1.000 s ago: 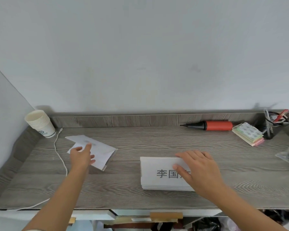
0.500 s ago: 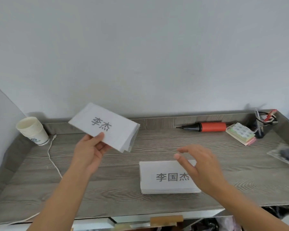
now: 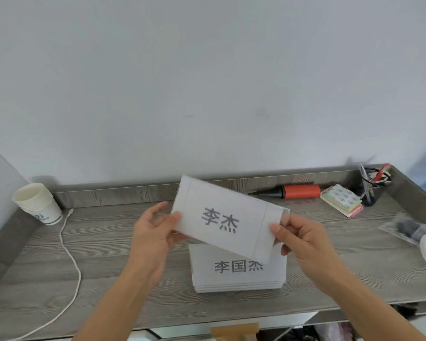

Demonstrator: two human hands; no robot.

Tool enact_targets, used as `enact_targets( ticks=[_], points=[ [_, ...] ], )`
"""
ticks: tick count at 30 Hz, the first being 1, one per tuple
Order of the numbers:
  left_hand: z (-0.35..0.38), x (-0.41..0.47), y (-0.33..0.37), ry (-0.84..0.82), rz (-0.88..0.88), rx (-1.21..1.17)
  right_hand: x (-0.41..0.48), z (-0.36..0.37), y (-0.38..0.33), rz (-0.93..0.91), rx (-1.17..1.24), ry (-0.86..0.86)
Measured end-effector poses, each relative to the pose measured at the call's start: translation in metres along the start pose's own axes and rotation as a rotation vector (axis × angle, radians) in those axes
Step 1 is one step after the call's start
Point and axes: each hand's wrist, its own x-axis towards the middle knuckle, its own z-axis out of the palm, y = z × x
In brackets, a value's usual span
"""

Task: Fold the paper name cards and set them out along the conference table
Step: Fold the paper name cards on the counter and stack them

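Note:
A white folded paper name card (image 3: 228, 217) with two printed characters is held in the air above the grey wooden table (image 3: 113, 242), tilted down to the right. My left hand (image 3: 155, 232) pinches its left edge. My right hand (image 3: 298, 239) pinches its right end. Directly beneath lies a flat stack of several white name cards (image 3: 239, 274), the top one printed with three characters and partly covered by the held card.
A stack of paper cups (image 3: 37, 203) stands at the back left with a white cable (image 3: 71, 254) trailing forward. An orange and black hand pump (image 3: 293, 191), a pad of stickers (image 3: 341, 200), a pen holder (image 3: 374, 185) and a plastic bag (image 3: 413, 230) sit at the right.
My left hand picked the card off the table's left side and carried it to the centre. My right hand left the stack and took hold of the card's right end.

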Motion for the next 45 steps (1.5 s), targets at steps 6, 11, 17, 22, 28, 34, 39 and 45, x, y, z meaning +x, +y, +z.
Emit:
enact_targets(
  ticks=[6,11,17,22,28,34,39,45],
  points=[
    [-0.022,-0.009,-0.034,-0.014,0.223,0.618,0.003,-0.021,0.025,-0.003,-0.308,-0.040],
    [-0.027,-0.019,-0.064,-0.009,0.219,0.736,-0.005,-0.018,0.038,-0.084,-0.686,0.162],
    [-0.029,-0.024,-0.075,0.000,0.225,0.821,-0.013,-0.014,0.052,-0.049,-0.909,0.187],
    [-0.026,-0.023,-0.071,-0.053,0.179,0.792,-0.015,-0.022,0.061,0.065,-0.708,0.196],
    [-0.014,-0.014,-0.087,-0.061,-0.036,0.494,-0.004,-0.017,0.067,0.248,-0.372,0.044],
    [0.002,-0.007,-0.095,-0.077,0.032,0.520,-0.001,0.009,0.082,0.224,-0.131,0.119],
    [0.010,-0.004,-0.093,-0.139,0.058,0.443,-0.003,0.028,0.075,0.191,-0.071,0.242],
    [0.014,-0.008,-0.092,-0.193,0.070,0.403,-0.024,0.034,0.072,0.189,-0.011,0.354]
  ],
)
